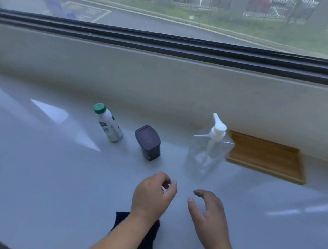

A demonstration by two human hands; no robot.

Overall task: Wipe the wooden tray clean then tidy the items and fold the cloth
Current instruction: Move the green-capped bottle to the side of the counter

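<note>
- My left hand [152, 194]: above the counter, fingers loosely curled, nothing in its grasp; the forearm crosses over the cloth.
- My right hand [209, 211]: just beside the left, palm down, fingers spread and slightly bent, holding nothing.
- Dark cloth [149, 236]: lies flat on the counter at the near edge, under my left forearm and partly hidden by it; behind both hands.
- Wooden tray [267, 157]: shallow, rectangular, with nothing in it; rests on the counter against the low wall, far right, well apart from both hands and beyond my right one.
- Clear pump bottle [209, 150]: white pump head, upright, just left of the tray and overlapping its near-left corner in this view; the nearest standing item to my right hand.
- Dark lidded container [148, 142]: upright, ahead of my left hand, between the two bottles.
- White bottle with green cap [108, 123]: upright, left of the dark container, farthest of the three from my hands.
- Counter [44, 175]: pale, glossy, showing bright reflections.
- Low wall [161, 86]: plain, light, running behind the items.
- Window [164, 15]: dark frame above the wall; outside, a paved road with painted markings, a grass strip, a metal fence.
</note>
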